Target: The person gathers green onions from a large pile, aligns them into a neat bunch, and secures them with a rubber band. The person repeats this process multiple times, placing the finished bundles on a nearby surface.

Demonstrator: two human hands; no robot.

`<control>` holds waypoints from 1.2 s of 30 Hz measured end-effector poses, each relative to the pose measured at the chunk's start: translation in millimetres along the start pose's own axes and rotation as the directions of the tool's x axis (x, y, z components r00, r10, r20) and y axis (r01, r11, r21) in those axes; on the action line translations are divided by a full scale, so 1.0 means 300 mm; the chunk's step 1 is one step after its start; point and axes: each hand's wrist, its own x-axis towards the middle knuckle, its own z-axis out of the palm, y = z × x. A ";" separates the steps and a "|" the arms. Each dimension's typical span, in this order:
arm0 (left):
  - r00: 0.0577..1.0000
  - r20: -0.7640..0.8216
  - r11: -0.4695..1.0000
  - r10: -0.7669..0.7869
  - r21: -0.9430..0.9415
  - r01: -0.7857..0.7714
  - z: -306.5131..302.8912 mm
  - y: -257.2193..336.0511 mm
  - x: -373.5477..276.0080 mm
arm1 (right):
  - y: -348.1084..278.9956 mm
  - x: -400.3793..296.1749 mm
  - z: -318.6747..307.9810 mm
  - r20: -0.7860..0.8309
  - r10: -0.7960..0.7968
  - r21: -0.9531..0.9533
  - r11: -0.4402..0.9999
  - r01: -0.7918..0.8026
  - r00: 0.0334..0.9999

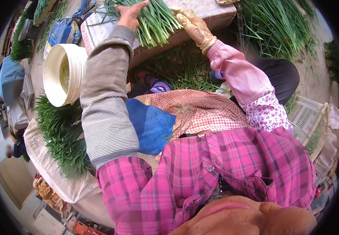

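A bundle of long green leafy stalks, apparently garlic chives [154, 26], lies on a block covered with white woven sacking [213, 8], its pale cut ends towards me. My bare left hand [129, 14] grips the bundle from the left, thumb over the stalks. On the other side, my right hand [194, 28], in a cream rubber glove, has its bent fingers against the edge of the stalks. Whether those fingers grip any stalks cannot be told.
A white plastic bucket [65, 75] stands beside my left arm, near stacked green bunches [61, 132]. A large heap of stalks [275, 26] lies at the far right, above a plastic crate [307, 114]. Loose trimmings [184, 67] cover the ground by my feet.
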 end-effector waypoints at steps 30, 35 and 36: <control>0.530 0.708 0.065 0.466 0.570 -0.819 0.042 0.033 -0.253 | -0.022 -0.187 0.026 0.746 0.086 -0.134 0.991 0.022 0.661; 0.382 0.709 -0.013 0.593 0.482 -0.876 0.049 -0.040 -0.215 | 0.100 -0.069 0.119 0.521 0.226 -0.390 0.921 -0.006 0.823; 0.388 0.712 -0.001 0.585 0.479 -0.878 0.046 -0.039 -0.212 | 0.082 -0.066 0.110 0.574 0.188 -0.337 0.941 0.021 0.797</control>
